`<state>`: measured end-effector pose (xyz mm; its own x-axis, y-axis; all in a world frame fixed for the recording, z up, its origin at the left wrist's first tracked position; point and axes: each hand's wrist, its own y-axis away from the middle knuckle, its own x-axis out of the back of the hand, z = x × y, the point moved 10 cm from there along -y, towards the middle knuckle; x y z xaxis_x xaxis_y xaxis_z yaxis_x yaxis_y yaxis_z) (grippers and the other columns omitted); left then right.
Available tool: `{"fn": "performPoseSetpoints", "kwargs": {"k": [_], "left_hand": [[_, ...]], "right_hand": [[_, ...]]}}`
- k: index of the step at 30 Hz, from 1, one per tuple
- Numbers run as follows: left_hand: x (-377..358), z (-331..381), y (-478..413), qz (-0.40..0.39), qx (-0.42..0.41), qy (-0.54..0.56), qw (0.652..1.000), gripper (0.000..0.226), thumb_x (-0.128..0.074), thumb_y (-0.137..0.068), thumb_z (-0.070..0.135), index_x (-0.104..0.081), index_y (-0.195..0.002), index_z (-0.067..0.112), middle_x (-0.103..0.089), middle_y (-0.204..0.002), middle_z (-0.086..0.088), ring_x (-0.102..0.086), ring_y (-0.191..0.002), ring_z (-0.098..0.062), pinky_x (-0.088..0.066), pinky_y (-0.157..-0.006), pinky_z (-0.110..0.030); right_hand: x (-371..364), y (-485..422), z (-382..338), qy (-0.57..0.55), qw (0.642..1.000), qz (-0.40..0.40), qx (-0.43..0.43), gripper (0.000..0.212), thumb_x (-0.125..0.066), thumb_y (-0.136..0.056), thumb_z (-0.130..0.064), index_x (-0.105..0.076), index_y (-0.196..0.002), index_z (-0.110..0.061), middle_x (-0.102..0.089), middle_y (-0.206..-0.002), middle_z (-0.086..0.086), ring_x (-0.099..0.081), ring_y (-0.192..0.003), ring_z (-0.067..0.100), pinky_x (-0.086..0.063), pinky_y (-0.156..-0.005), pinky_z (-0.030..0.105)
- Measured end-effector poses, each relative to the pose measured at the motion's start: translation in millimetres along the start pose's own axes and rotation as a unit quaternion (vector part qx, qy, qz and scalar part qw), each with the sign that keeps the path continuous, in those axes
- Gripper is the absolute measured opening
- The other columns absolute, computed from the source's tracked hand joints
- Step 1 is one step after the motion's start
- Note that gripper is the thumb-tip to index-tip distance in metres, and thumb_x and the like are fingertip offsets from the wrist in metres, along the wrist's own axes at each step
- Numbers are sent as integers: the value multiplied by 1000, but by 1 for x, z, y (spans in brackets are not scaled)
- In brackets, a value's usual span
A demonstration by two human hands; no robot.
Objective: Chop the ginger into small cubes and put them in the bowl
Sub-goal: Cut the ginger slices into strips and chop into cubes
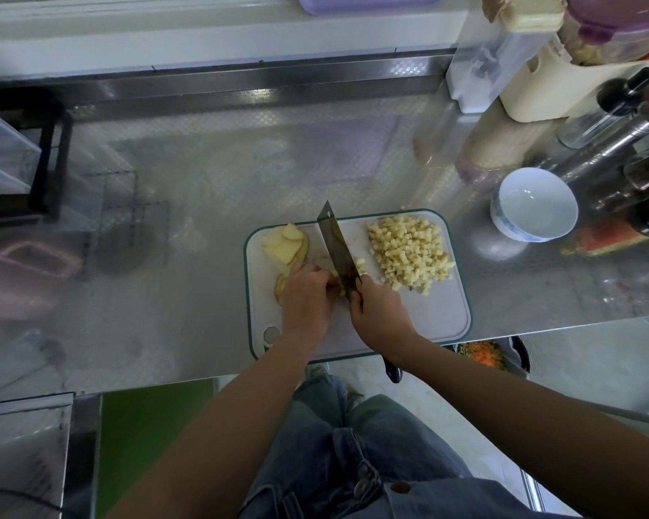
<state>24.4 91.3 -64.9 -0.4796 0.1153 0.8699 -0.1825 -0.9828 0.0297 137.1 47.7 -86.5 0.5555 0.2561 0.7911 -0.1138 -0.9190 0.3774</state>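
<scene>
Where the fingertips of the left hand [306, 290] are tucked under, a small bunch of ginger strips [337, 282] is pinned to the cutting board [439, 320], with the knuckles kept right up against the flat of the cleaver [338, 249]. On the other side, the cleaver's handle is wrapped tight by the curled fingers of the right hand [381, 312], and what looks like one fingertip is laid on the blade near the heel. Whether the edge is all the way down on the board can't really be told. Further back, both wrists are held pretty straight, and the bare forearms are brought in from the bottom, angled toward each other over the board. The dark handle butt is left poking out under the right wrist. A big pile of ginger cubes [409, 252] is heaped at the board's far right, and uncut ginger slices [285, 243] are stacked at its far left. The white bowl [534, 204] is parked off the board to the right, on the steel counter [203, 181].
</scene>
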Motion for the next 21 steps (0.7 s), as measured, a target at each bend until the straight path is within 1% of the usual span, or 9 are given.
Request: {"fn": "performPoseSetpoints", "kwargs": {"k": [3,7,9,10,12,14,16,19,21], "left_hand": [[-3,0,0,-16,2,-7,1000,9,-68,-82,15,-76,-79,12,-68,-80,-8,-53,-90,-26,-39,-75,-32],[-1,-3,2,-22,21,18,999,9,-68,-84,16,-75,-89,13,-69,-87,-6,-54,-97,-23,-41,-82,-31],[1,-3,2,-23,21,50,998,9,-68,-84,12,-72,-92,12,-70,-89,-5,-56,-96,-23,-44,-83,-33],[3,-3,3,-23,19,59,998,10,-68,-84,9,-70,-93,11,-70,-90,-4,-56,-96,-22,-44,-83,-33],[9,-5,4,-12,25,68,997,13,-67,-83,7,-64,-95,10,-67,-91,-5,-55,-95,-21,-46,-82,-34],[16,-7,8,12,37,78,996,15,-67,-83,5,-61,-96,10,-65,-88,-6,-55,-92,-21,-46,-80,-34],[23,-8,11,34,44,87,995,16,-65,-84,2,-61,-97,10,-63,-86,-6,-54,-90,-22,-47,-77,-34],[24,-7,15,39,39,76,996,16,-62,-85,1,-62,-98,9,-64,-88,-7,-51,-93,-23,-43,-78,-32],[24,-5,17,37,31,66,997,16,-61,-86,1,-62,-99,9,-64,-91,-7,-50,-95,-23,-40,-79,-29]], "right_hand": [[6,-2,5,-13,1000,1,1,17,-43,-99,-23,-48,-93,-7,-58,-78,13,-55,-70,30,-46,-61,39],[22,-5,16,-64,998,26,-13,16,-46,-97,-16,-47,-84,-8,-50,-66,10,-46,-57,23,-34,-52,31],[28,-4,17,-66,997,29,-1,19,-47,-96,-17,-45,-79,-9,-48,-61,7,-44,-52,20,-30,-48,31],[31,-2,15,-71,997,31,6,21,-47,-97,-17,-44,-77,-11,-48,-60,7,-46,-52,20,-32,-47,32],[35,2,9,-88,995,39,20,21,-47,-97,-18,-44,-77,-11,-53,-60,11,-54,-54,26,-40,-50,35],[35,8,1,-96,994,42,36,19,-47,-97,-18,-46,-80,-11,-55,-61,10,-56,-56,27,-42,-51,35],[29,13,-7,-97,993,33,51,17,-47,-96,-18,-47,-80,-13,-52,-60,4,-54,-54,23,-39,-49,32],[10,21,-10,-69,996,2,58,19,-45,-96,-19,-44,-78,-14,-46,-59,-1,-45,-52,15,-31,-46,26],[3,23,-3,-54,997,-9,49,18,-45,-96,-19,-43,-78,-14,-44,-60,-2,-44,-53,16,-28,-47,24]]}}
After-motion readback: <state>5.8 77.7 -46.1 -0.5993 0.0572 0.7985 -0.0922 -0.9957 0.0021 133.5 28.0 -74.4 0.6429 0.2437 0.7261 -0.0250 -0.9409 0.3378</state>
